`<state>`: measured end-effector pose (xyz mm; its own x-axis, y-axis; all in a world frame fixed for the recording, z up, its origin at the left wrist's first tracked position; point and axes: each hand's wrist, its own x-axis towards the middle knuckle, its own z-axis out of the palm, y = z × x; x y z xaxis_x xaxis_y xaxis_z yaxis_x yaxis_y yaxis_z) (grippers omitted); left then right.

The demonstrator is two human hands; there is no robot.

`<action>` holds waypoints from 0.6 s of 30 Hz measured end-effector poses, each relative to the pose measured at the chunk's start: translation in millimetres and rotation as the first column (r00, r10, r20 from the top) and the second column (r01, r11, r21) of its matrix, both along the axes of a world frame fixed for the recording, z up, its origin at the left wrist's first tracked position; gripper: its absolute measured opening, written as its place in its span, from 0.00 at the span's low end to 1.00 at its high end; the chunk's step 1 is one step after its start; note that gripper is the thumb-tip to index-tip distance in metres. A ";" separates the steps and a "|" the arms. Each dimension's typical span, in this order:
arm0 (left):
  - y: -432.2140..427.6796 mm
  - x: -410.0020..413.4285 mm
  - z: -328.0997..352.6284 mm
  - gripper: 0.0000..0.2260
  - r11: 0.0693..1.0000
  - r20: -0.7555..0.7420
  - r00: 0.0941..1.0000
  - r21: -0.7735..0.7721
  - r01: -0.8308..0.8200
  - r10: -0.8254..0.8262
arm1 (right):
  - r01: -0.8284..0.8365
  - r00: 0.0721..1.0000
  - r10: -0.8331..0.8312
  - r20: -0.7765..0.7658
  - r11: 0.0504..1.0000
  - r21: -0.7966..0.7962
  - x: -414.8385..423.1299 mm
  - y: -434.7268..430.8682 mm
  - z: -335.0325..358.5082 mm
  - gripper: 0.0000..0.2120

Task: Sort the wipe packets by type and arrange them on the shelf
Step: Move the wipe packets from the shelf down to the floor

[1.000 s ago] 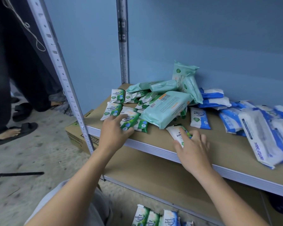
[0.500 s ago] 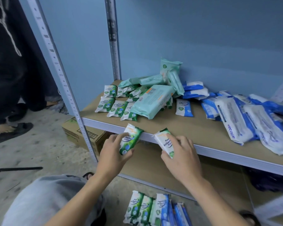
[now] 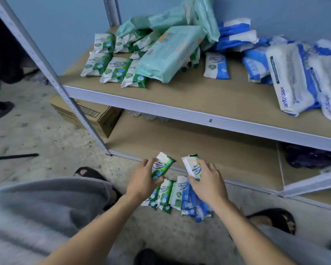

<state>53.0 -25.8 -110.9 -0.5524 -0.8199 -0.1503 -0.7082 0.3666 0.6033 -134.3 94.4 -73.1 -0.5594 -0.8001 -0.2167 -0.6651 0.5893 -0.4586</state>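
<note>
Now | left grip holds green packet | right grip holds second packet

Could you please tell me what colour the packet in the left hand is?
The packet is white and green; the head view shows it.

Each hand grips a green wipe packet.
</note>
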 end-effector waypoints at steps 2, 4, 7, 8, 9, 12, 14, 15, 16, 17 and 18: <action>5.6 -4.2 -27.8 0.28 0.995 0.053 0.999 0.095 -0.007 0.002 | 0.079 0.995 -0.081 0.052 0.995 0.055 -7.5 5.2 -28.0 0.24; 11.3 -9.4 -54.5 0.28 0.989 0.111 0.994 0.147 0.001 -0.017 | 0.121 0.988 -0.131 0.076 0.985 0.120 -14.8 9.7 -58.3 0.24; 18.8 -19.9 -89.6 0.29 0.983 0.187 0.981 0.185 0.011 -0.046 | 0.188 0.963 -0.225 0.146 0.955 0.231 -24.4 16.3 -104.0 0.23; 20.9 -23.5 -99.9 0.29 0.979 0.220 0.974 0.206 0.003 -0.050 | 0.214 0.947 -0.267 0.178 0.939 0.268 -26.9 19.0 -118.5 0.23; 23.2 -26.7 -109.4 0.29 0.974 0.252 0.966 0.227 -0.007 -0.052 | 0.236 0.930 -0.304 0.208 0.925 0.298 -28.8 22.0 -131.9 0.23; 31.1 -34.9 -135.7 0.27 0.968 0.279 0.960 0.247 -0.043 -0.029 | 0.294 0.897 -0.373 0.236 0.904 0.311 -32.8 30.0 -162.8 0.22; 37.8 -37.5 -149.5 0.24 0.968 0.264 0.963 0.249 -0.023 -0.045 | 0.276 0.896 -0.357 0.263 0.913 0.299 -33.3 34.9 -178.2 0.24; 41.3 -37.9 -155.1 0.23 0.966 0.262 0.963 0.257 0.000 -0.070 | 0.219 0.908 -0.311 0.280 0.923 0.315 -32.9 38.1 -184.8 0.26; 44.6 -38.0 -159.6 0.23 0.963 0.264 0.960 0.270 0.022 -0.095 | 0.133 0.927 -0.240 0.288 0.929 0.344 -31.7 41.7 -190.4 0.28; 47.3 -37.8 -163.2 0.23 0.959 0.269 0.956 0.280 0.037 -0.115 | 0.043 0.944 -0.160 0.287 0.926 0.376 -30.5 46.3 -196.0 0.30; 49.3 -37.7 -166.2 0.23 0.958 0.277 0.953 0.285 0.043 -0.125 | -0.031 0.955 -0.093 0.282 0.914 0.405 -29.7 51.2 -201.1 0.31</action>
<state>15.2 23.4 -277.1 -0.5161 -0.6769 -0.5249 -0.8407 0.2831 0.4615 -164.0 145.7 -274.2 -0.4457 -0.5933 -0.6703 -0.5182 0.7816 -0.3472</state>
